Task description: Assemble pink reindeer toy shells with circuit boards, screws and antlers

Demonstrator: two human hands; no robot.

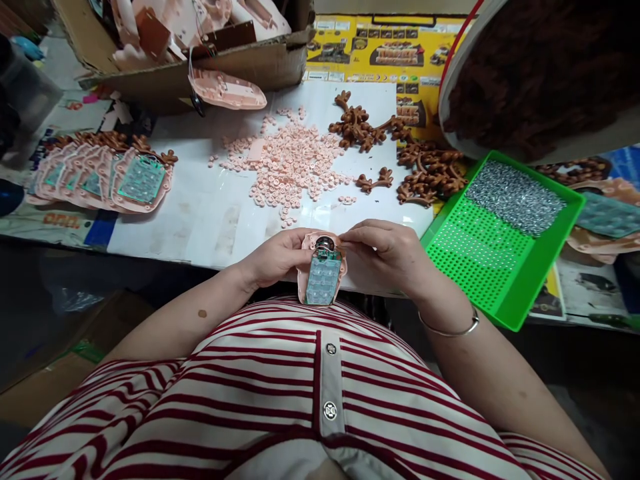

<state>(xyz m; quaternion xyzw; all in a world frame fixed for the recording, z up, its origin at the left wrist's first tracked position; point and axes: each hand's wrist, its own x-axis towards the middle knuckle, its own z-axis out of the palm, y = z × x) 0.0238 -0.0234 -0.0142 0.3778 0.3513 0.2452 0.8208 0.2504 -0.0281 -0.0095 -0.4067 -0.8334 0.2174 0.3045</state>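
Your left hand and right hand together grip a pink toy shell at the near edge of a white-covered worktable. Beyond it lie pink buttons, brown antler pieces and a green screw tray. The print on the yellow packaging sheet is too small to read.

The person is wearing a white shirt with dark red stripes, showing below the left hand. A grey placket is running down its middle, carrying two round silver snap buttons. Just behind the right hand, a thin silver bangle is circling the wrist.
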